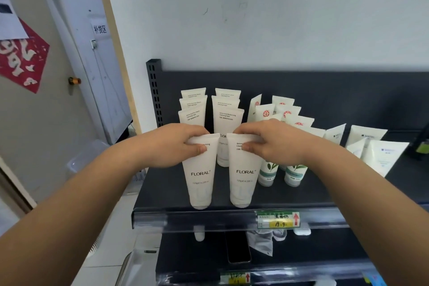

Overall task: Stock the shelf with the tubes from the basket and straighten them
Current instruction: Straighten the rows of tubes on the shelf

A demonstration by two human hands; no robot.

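Two tubes [200, 176] [242, 183] apart near shelf [162, 193] front edge, hands [171, 144] [271, 141] pinching tops

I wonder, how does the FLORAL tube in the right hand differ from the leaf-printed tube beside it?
The FLORAL tube is white with black lettering; the leaf-printed tube carries green leaves. The FLORAL tube stands nearer the front edge of the shelf, the leaf-printed tube further back. The right hand pinches the FLORAL tube's top; the leaf-printed tube's top is hidden. Both stand cap down.

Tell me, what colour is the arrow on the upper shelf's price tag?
Red; the arrow shows in the head view.
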